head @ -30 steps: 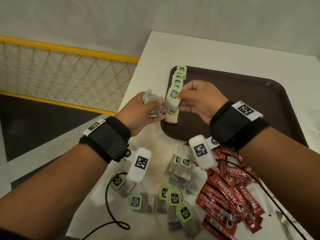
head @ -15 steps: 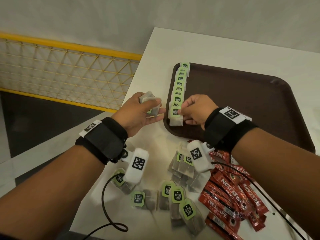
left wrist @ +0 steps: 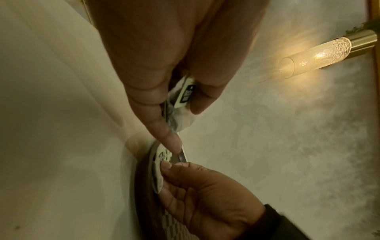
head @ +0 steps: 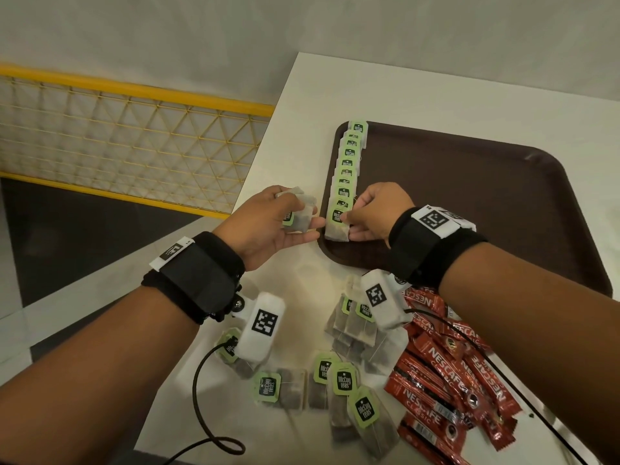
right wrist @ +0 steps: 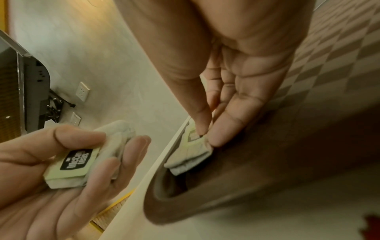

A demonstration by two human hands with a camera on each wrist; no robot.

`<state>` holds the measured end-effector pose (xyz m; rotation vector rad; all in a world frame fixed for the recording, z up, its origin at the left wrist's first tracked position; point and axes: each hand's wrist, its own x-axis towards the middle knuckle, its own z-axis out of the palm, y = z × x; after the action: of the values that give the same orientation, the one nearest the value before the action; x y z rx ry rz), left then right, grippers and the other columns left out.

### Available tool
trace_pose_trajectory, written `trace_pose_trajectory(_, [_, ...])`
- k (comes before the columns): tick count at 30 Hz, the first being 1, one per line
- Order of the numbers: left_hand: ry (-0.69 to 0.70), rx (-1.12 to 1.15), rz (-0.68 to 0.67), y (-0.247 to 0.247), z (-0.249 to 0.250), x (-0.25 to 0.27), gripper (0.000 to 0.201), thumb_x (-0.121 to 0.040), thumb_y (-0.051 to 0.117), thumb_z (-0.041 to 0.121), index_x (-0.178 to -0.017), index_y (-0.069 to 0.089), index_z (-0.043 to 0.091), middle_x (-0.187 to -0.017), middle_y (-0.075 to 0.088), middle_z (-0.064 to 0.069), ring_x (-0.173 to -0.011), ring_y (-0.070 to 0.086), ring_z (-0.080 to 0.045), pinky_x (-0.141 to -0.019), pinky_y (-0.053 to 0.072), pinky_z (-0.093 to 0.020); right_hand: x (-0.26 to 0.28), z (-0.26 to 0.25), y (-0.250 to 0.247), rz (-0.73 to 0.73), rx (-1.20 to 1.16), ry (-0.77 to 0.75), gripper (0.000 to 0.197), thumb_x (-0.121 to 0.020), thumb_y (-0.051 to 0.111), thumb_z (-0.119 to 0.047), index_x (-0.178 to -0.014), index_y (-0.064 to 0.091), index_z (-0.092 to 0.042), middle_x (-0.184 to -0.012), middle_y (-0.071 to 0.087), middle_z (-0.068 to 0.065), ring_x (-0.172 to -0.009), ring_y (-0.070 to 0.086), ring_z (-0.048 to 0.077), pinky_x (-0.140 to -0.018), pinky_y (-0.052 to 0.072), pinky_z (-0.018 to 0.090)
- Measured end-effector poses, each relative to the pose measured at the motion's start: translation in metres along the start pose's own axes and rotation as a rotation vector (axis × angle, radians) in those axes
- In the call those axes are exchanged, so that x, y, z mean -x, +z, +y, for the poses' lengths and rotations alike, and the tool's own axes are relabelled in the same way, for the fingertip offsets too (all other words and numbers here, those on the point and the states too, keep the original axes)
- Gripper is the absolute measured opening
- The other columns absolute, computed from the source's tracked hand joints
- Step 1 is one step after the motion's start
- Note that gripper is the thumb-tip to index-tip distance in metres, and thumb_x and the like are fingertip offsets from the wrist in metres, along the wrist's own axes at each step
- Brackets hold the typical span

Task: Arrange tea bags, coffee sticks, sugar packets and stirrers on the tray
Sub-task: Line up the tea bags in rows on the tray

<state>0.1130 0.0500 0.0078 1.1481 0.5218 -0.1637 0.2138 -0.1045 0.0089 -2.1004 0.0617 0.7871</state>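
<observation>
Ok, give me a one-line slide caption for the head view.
Right hand sets a tea bag at the near end of the tray's row; left hand holds spares.

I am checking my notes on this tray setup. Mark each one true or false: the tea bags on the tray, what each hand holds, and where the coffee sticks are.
1. Tea bags form a row along the tray's left edge. True.
2. The left hand is empty. False: it holds a few tea bags.
3. The right hand pinches the row's nearest tea bag. True.
4. The coffee sticks lie on the tray. False: they lie on the table.
</observation>
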Motion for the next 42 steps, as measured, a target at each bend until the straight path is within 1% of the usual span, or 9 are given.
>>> trace_pose_trajectory(4, [0.000, -0.091, -0.073, 0.004, -0.002, 0.004, 0.019, -0.099, 0.047, 0.002, -0.117, 0.051, 0.006, -0.110, 0.063, -0.011, -0.100, 0.072, -0.027, -0.085, 0.060, -0.036, 0.002, 0.003, -0.006, 0.093, 0.128, -0.117, 0.022, -0.083, 0.074, -0.023, -0.082, 0.057, -0.010, -0.086, 0.072, 0.015, -0.070, 0.067, 0.023, -0.079, 0.059, 0.045])
trace_pose_trajectory(7, [0.004, -0.137, -0.137, 0.007, -0.001, 0.004, 0.021, -0.100, 0.048, 0.000, -0.120, 0.049, 0.004, -0.106, 0.068, -0.012, -0.098, 0.072, -0.026, -0.080, 0.061, -0.032, 0.008, -0.002, -0.014, 0.136, 0.150, -0.306, 0.039, -0.088, 0.067, -0.038, -0.091, 0.063, 0.001, -0.080, 0.069, 0.010, -0.066, 0.060, 0.017, -0.078, 0.058, 0.040])
trace_pose_trajectory(10, [0.037, -0.163, -0.194, 0.011, 0.000, 0.005, 0.029, -0.096, 0.056, 0.000, -0.124, 0.048, 0.004, -0.106, 0.069, -0.009, -0.092, 0.073, -0.022, -0.076, 0.061, -0.031, 0.018, -0.012, -0.019, 0.014, 0.099, -0.355, 0.047, -0.089, 0.058, -0.052, -0.092, 0.069, -0.006, -0.075, 0.066, 0.000, -0.067, 0.058, 0.012, -0.063, 0.050, 0.029])
trace_pose_trajectory(14, [0.111, -0.310, -0.179, 0.015, 0.000, 0.003, 0.045, -0.090, 0.066, 0.000, -0.129, 0.044, 0.008, -0.112, 0.063, -0.009, -0.094, 0.073, -0.023, -0.078, 0.061, -0.035, 0.024, -0.013, -0.020, -0.138, 0.176, -0.281, 0.051, -0.088, 0.055, -0.059, -0.093, 0.071, -0.011, -0.073, 0.066, -0.004, -0.066, 0.057, 0.011, -0.060, 0.045, 0.027])
trace_pose_trajectory(21, [0.153, -0.544, -0.238, 0.019, -0.001, 0.002, 0.053, -0.085, 0.073, 0.005, -0.129, 0.044, 0.013, -0.119, 0.064, -0.012, -0.097, 0.073, -0.025, -0.076, 0.061, -0.035, 0.029, -0.004, -0.021, -0.240, -0.101, -0.288, 0.016, -0.087, 0.069, -0.030, -0.084, 0.068, -0.014, -0.069, 0.064, 0.000, -0.061, 0.054, 0.011, -0.057, 0.041, 0.024])
trace_pose_trajectory(26, [0.179, -0.607, -0.259, 0.020, -0.001, 0.004, 0.057, -0.086, 0.073, 0.006, -0.133, 0.043, 0.017, -0.116, 0.065, -0.007, -0.094, 0.073, -0.021, -0.075, 0.061, -0.033, 0.033, -0.002, -0.025, -0.238, -0.201, -0.314, 0.008, -0.085, 0.072, -0.017, -0.083, 0.066, -0.013, -0.081, 0.070, 0.007, -0.062, 0.062, 0.012, -0.059, 0.049, 0.022])
trace_pose_trajectory(33, [0.137, -0.436, -0.176, 0.006, 0.002, 0.005, 0.068, -0.095, 0.061, 0.005, -0.146, 0.028, 0.033, -0.115, 0.066, -0.013, -0.089, 0.074, -0.024, -0.072, 0.059, -0.028, 0.032, 0.005, -0.037, -0.174, -0.341, -0.321, 0.013, -0.084, 0.070, -0.005, -0.090, 0.060, -0.011, -0.083, 0.070, 0.010, -0.069, 0.067, 0.017, -0.069, 0.057, 0.029])
trace_pose_trajectory(37, [0.190, -0.379, -0.071, 0.004, 0.006, 0.004, 0.055, -0.099, 0.052, 0.002, -0.138, 0.038, 0.037, -0.115, 0.063, -0.016, -0.086, 0.073, -0.021, -0.067, 0.056, -0.024, 0.033, 0.007, -0.040, -0.157, -0.368, -0.356, 0.016, -0.082, 0.070, 0.003, -0.089, 0.060, -0.008, -0.089, 0.067, 0.015, -0.079, 0.067, 0.021, -0.074, 0.058, 0.032])
trace_pose_trajectory(42, [0.253, -0.387, 0.051, 0.013, 0.014, 0.002, 0.039, -0.090, 0.052, -0.007, -0.110, 0.052, 0.027, -0.113, 0.057, -0.014, -0.074, 0.068, -0.014, -0.061, 0.053, -0.022, 0.036, 0.002, -0.035, -0.086, -0.315, -0.444, 0.017, -0.079, 0.073, 0.001, -0.083, 0.062, -0.010, -0.105, 0.068, 0.025, -0.089, 0.066, 0.027, -0.076, 0.057, 0.038])
